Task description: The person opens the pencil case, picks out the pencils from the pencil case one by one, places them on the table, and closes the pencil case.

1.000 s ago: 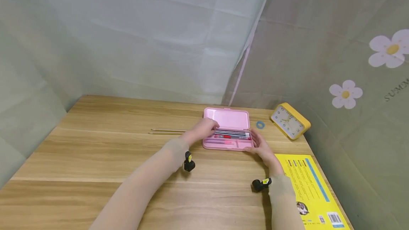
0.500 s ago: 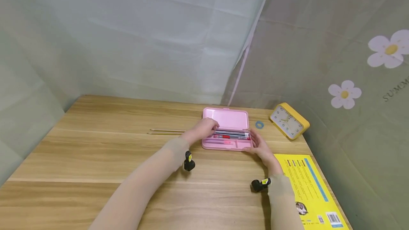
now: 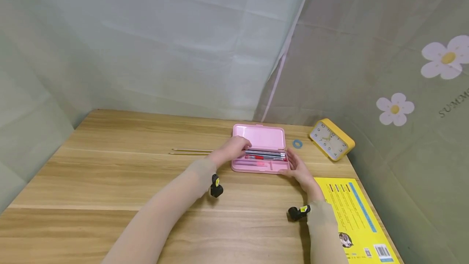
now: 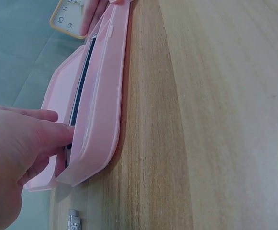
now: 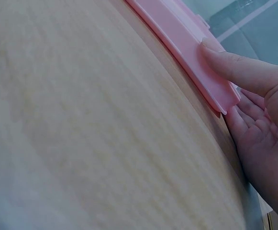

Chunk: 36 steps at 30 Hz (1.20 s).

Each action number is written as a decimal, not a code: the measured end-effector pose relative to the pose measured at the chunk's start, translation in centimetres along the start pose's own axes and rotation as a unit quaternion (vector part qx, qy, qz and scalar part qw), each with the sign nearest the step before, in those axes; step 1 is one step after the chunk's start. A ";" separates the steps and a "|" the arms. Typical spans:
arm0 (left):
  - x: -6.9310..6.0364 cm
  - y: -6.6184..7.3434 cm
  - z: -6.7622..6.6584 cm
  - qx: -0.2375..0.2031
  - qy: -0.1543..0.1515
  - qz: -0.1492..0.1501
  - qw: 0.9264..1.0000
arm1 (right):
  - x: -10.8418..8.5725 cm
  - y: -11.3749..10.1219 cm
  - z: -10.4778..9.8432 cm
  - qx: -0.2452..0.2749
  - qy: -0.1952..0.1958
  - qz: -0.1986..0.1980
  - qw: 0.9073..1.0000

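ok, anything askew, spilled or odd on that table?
Nothing looks spilled or damaged. Mildly odd: two loose pencils lie left of the open pink case while dark pencils sit inside it. A blue ring also lies loose, between case and clock.

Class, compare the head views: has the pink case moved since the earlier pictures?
No. Judged against the clock, the case sits in the same place, with no visible shift either way.

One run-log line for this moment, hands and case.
pink pencil case: lid open | left hand: inside, at dark pencils, grip unclear | right hand: holding right end | two pencils: outside, left of case
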State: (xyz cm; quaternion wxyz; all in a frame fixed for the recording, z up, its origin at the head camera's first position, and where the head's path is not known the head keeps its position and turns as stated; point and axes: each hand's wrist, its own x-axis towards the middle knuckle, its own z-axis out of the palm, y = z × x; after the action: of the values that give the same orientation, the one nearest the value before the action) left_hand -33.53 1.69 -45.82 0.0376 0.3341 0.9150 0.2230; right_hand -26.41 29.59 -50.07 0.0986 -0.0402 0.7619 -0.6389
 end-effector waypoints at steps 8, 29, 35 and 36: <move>-0.1 0.0 0.0 -0.006 0.003 0.001 1.000 | 0.0 0.0 0.0 0.004 -0.003 -0.003 1.000; 0.1 -0.5 0.3 -0.029 0.005 -0.014 0.999 | 0.1 0.1 -0.1 -0.003 0.004 0.008 1.000; 0.1 -0.6 0.5 -0.023 0.009 -0.014 1.000 | 0.1 0.1 -0.1 -0.002 0.002 0.002 1.000; 0.1 -0.6 0.5 -0.022 0.010 -0.013 1.000 | 0.1 0.1 0.0 -0.001 0.003 0.003 1.000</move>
State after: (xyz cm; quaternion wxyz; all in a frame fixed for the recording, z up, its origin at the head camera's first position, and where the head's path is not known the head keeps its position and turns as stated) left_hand -33.88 1.52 -46.49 0.0385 0.3193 0.9142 0.2465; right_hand -26.50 29.64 -50.17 0.0981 -0.0355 0.7629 -0.6380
